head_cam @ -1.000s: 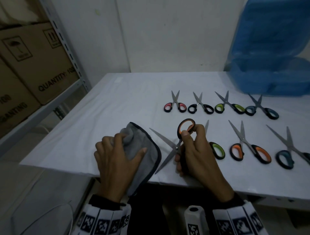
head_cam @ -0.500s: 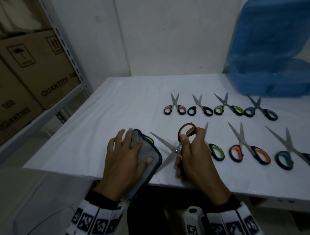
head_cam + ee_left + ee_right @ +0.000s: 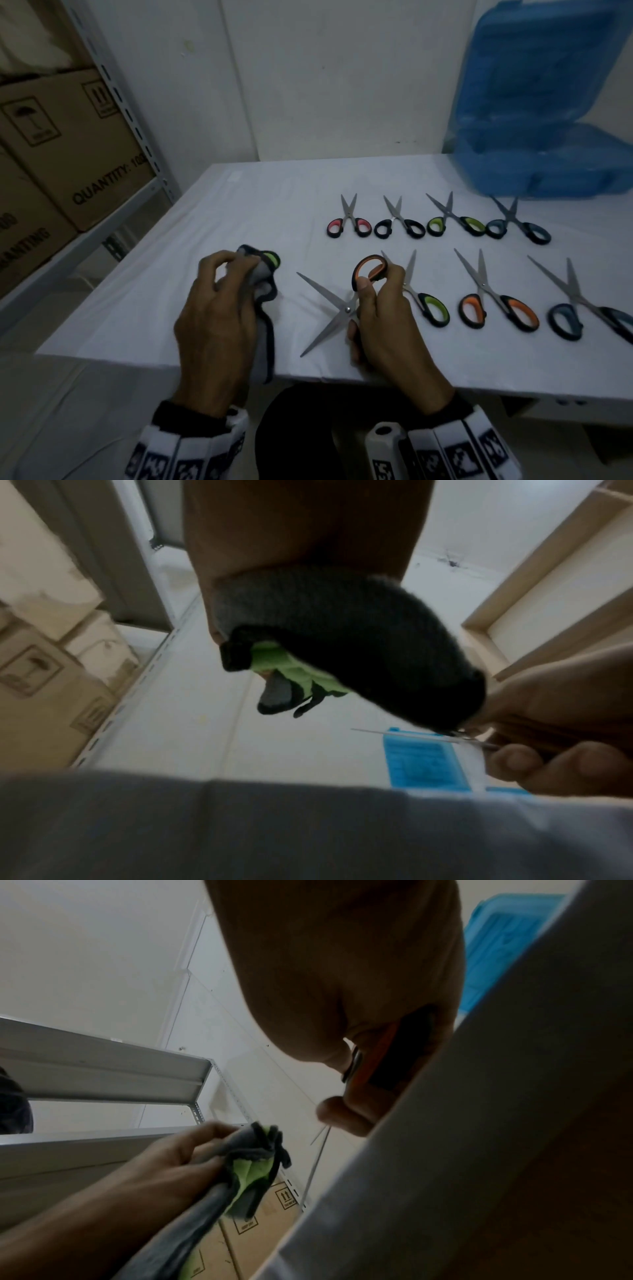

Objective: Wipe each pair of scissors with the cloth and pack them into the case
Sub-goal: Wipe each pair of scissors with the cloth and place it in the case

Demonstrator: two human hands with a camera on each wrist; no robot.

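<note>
Here, near the table's front edge, left hand [image 3: 219, 318] clutches cloth [image 3: 262, 274], right hand [image 3: 383, 315] scissors [image 3: 337, 305].

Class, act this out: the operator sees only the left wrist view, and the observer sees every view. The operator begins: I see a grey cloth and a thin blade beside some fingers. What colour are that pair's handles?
Observer: Orange and black. The right hand grips the orange-handled scissors by the handles.
Operator: Are the blades closed?
Observer: No. They are spread wide and point toward the left hand. In the head view they are not touching the grey cloth it holds.
Operator: How many other pairs are waiting?
Observer: Seven more pairs of scissors lie on the white table, four in the far row and three in the near row.
</note>
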